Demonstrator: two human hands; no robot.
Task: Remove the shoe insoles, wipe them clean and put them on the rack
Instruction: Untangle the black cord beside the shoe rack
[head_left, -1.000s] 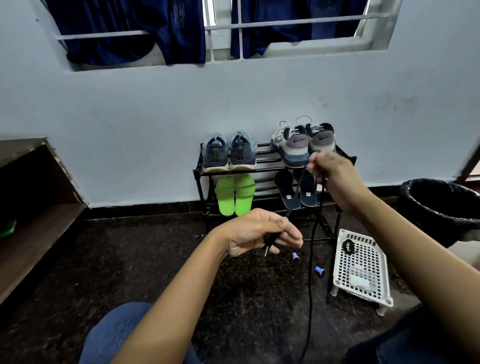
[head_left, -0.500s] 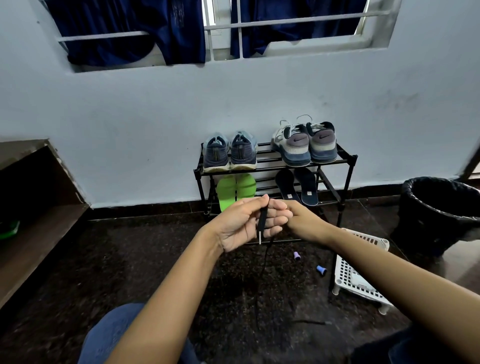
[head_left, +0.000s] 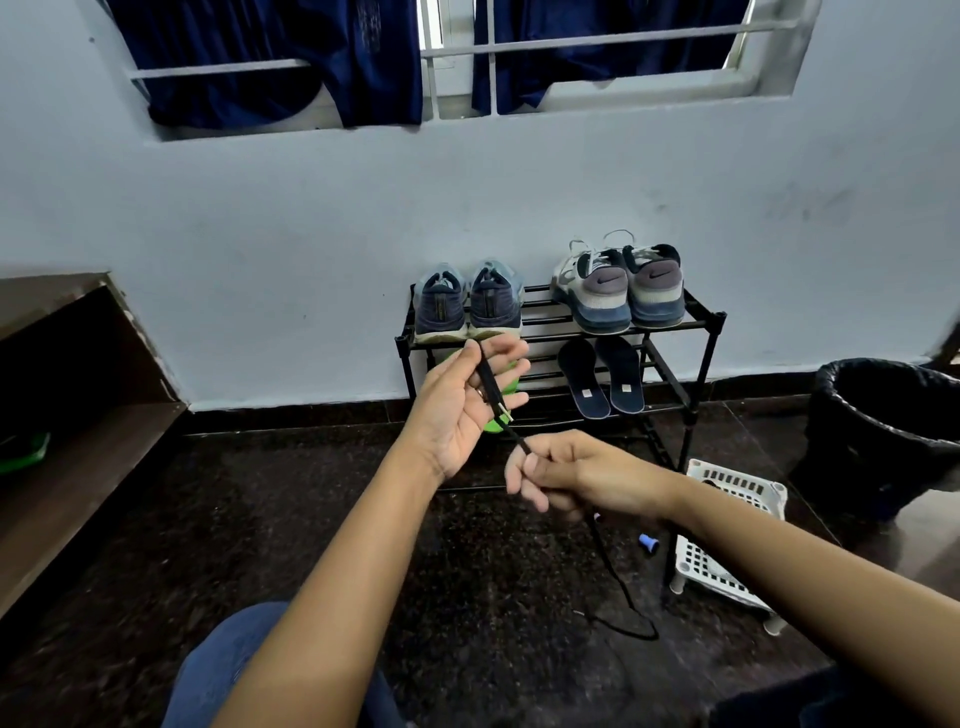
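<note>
Pale wall, dark speckled floor, low rack (head_left: 701, 325) against it. On the lower shelf, side by side: dark insoles (head_left: 602, 379) and green insoles (head_left: 492, 427), the green pair half hidden behind the left hand (head_left: 457, 410). On the top shelf, blue shoes (head_left: 467, 306) and grey shoes (head_left: 618, 291). Looks nearly finished: both pairs out and racked; whether they have been wiped, impossible to tell. Nearer, a black lace (head_left: 493, 387) pinched between left thumb and forefinger, other fingers loosely spread; pinched lower down by the right hand (head_left: 587, 475), tail trailing to the floor.

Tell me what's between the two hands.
A black lace, pinched by the left hand and the right hand, spans the gap. Head view.
</note>
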